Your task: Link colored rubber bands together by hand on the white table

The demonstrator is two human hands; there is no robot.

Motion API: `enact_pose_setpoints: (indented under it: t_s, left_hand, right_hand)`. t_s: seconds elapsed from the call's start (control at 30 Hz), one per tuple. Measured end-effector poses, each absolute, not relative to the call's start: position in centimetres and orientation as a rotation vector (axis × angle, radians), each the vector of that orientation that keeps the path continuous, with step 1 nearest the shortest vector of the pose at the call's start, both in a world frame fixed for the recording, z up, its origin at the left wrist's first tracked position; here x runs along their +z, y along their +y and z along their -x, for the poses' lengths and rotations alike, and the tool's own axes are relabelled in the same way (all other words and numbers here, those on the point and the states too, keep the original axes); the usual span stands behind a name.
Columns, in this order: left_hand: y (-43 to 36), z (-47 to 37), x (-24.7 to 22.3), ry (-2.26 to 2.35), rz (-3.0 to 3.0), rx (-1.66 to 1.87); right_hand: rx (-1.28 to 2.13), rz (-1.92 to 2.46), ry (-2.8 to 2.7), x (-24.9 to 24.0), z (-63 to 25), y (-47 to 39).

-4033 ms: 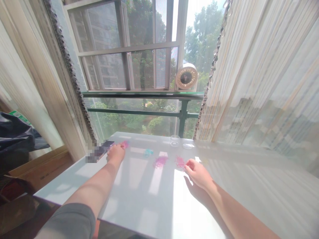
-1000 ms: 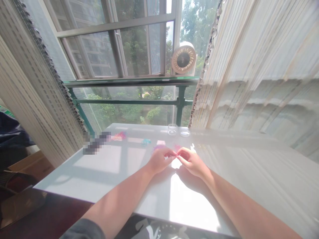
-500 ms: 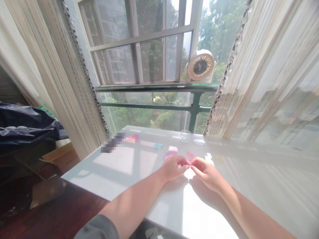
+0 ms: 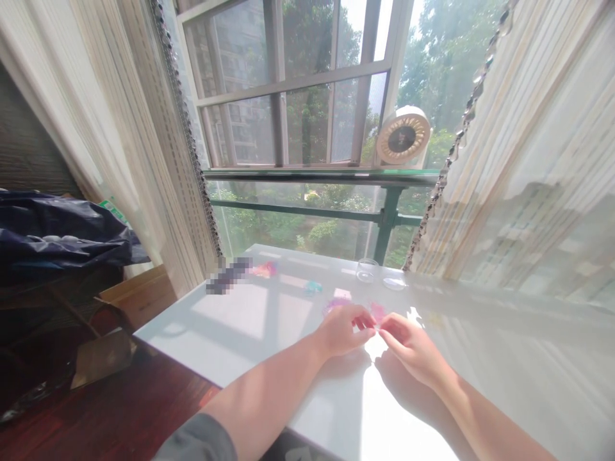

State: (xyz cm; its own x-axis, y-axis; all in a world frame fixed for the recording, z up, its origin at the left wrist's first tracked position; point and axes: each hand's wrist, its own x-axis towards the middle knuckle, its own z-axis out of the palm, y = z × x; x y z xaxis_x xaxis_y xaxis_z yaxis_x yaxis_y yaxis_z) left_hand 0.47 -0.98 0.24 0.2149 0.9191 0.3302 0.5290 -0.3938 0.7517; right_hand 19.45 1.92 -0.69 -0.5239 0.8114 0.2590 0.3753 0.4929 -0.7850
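On the white table (image 4: 250,333) the left hand (image 4: 342,331) and the right hand (image 4: 412,344) meet fingertip to fingertip near the middle of the tabletop, both resting low over the surface. Between the tips sits a small pink piece (image 4: 377,314), pinched from either side; its far end sticks up just past the fingers, and what exactly it is stays too small to tell. The left hand's fingers (image 4: 361,320) are curled inward with the thumb pressed against them, and the right hand is closed in the same pinching way, its knuckles turned to the near right. Just beyond the left hand lies a purple pile (image 4: 335,303) of small bits, touching the table and close to the pinched piece. Farther left lie a teal cluster (image 4: 312,287) and, well apart near the far left edge, a pink-orange cluster (image 4: 266,269). At the far side of the table stand a small clear glass cup (image 4: 367,270) and, just right of it, a flat clear lid (image 4: 394,282). A sheer curtain (image 4: 519,192) drapes over the table's right part, and a round white fan (image 4: 402,137) sits on the window rail.
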Motion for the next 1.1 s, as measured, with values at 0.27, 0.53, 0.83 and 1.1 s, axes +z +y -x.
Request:
enact_pose_setpoints:
  t_s: [0.27,0.53,0.83,1.1]
  left_hand:
    - [-0.75,-0.46,-0.06,1.300,-2.033,1.039]
    - [-0.82,-0.19,0.43,1.352,-2.023,0.988]
    - [-0.68,-0.09,0.40,1.416,-2.017,0.975]
    - [-0.70,-0.05,0.61,1.444,-2.045,0.974]
  right_hand:
    - [0.887,0.959,-2.133,-0.99,-19.51,2.30]
    - [0.865,0.971,-2.146,-1.00,-19.47,2.31]
    - [0.846,0.983,-2.147,-0.70,-19.54,2.04]
    - [0.793,0.982,-2.150,-0.52,-19.56,2.06]
